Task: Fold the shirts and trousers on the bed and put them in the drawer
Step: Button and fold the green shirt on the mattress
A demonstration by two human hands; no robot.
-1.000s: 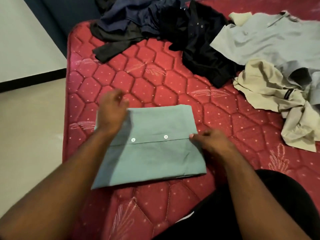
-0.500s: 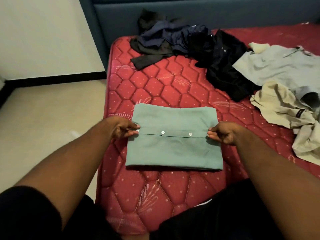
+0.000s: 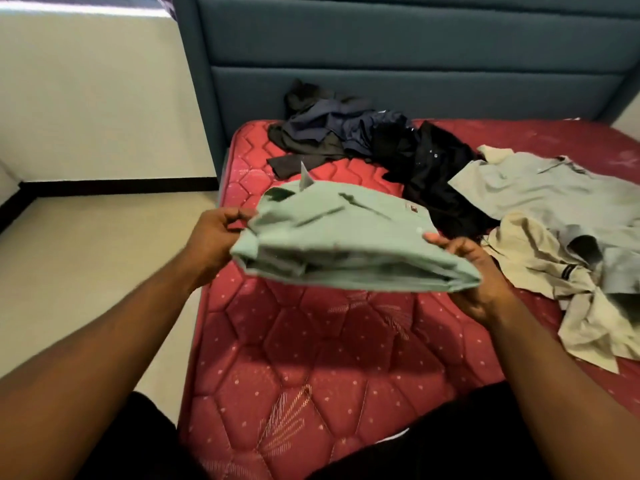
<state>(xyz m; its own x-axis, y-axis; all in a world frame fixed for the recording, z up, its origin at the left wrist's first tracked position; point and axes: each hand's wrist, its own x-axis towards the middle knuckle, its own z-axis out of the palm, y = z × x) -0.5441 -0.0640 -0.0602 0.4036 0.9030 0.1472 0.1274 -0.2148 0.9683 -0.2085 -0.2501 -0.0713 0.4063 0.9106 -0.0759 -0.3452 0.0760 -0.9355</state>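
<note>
A folded green shirt (image 3: 346, 237) is lifted off the red mattress (image 3: 311, 358), its collar side up. My left hand (image 3: 211, 237) grips its left edge, thumb on top. Its right edge is held by my right hand (image 3: 474, 271), fingers underneath and thumb on the cloth. Unfolded clothes lie further back: a dark navy and black heap (image 3: 346, 136), a black shirt (image 3: 436, 174), a grey shirt (image 3: 540, 192) and beige trousers (image 3: 561, 282). No drawer is in view.
A blue padded headboard (image 3: 398, 57) stands behind the mattress. Pale floor (image 3: 97, 265) and a white wall with a black skirting lie to the left. My dark-clad legs are at the bottom edge.
Both hands took the folded green shirt by its sides and lifted it off the mattress, turning it over. My view has tilted up toward the headboard.
</note>
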